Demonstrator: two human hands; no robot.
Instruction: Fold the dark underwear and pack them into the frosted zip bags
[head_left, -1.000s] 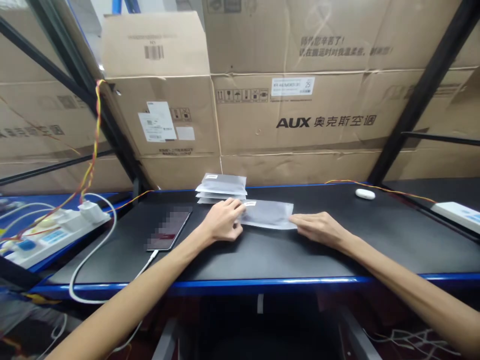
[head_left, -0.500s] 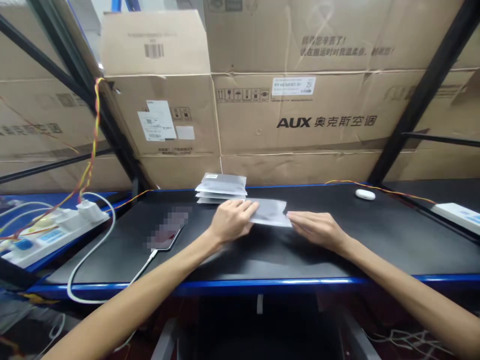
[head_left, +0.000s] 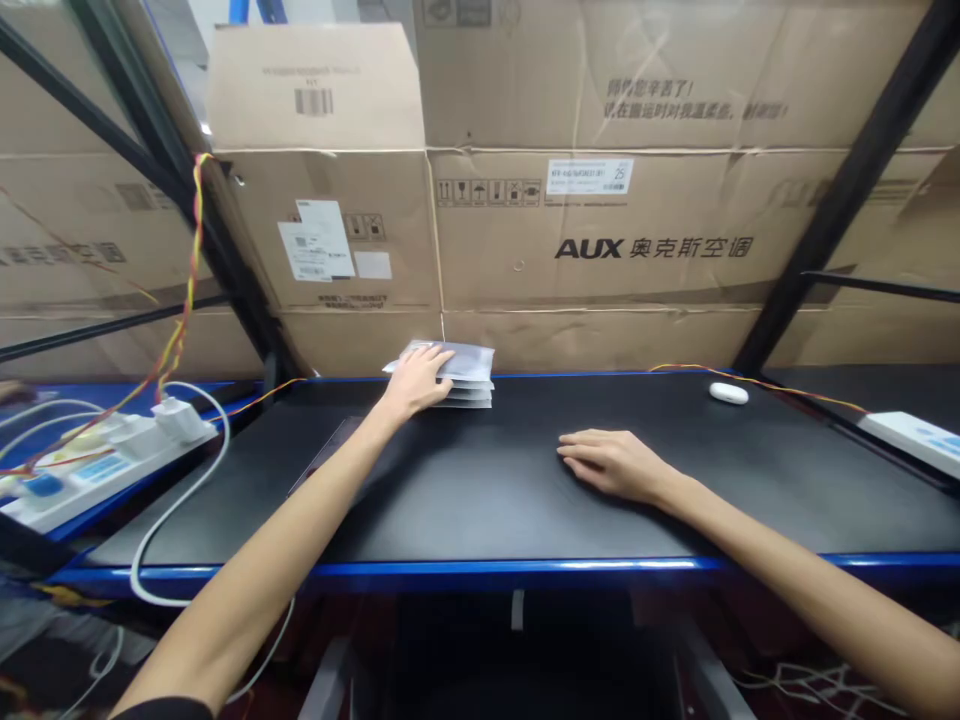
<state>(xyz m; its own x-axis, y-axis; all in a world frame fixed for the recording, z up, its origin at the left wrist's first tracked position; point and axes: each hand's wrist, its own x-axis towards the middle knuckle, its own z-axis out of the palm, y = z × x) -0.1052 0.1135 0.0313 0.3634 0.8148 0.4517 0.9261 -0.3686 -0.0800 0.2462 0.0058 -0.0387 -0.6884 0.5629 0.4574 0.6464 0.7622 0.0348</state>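
My left hand (head_left: 421,382) lies over the left part of a stack of thin, whitish translucent packets (head_left: 471,384) at the table's back edge. Its fingers are spread on the top packet, and the thumb is by the stack's front side. The top packet sits slightly askew, its left corner sticking out. My right hand (head_left: 611,464) rests low over the black table surface, right of the middle, its fingers loosely stretched and nothing in them.
A dark phone (head_left: 324,455) lies partly behind my left forearm. White power strips (head_left: 97,478) with cables stand at the left, and another (head_left: 911,440) at the right. A small white case (head_left: 728,393) lies at the back right. Large cardboard (head_left: 652,280) walls the back.
My left hand has carried the packet back and left onto the stack, which looks taller. My right hand has come off the packet and moved slightly down, its fingers loosened.
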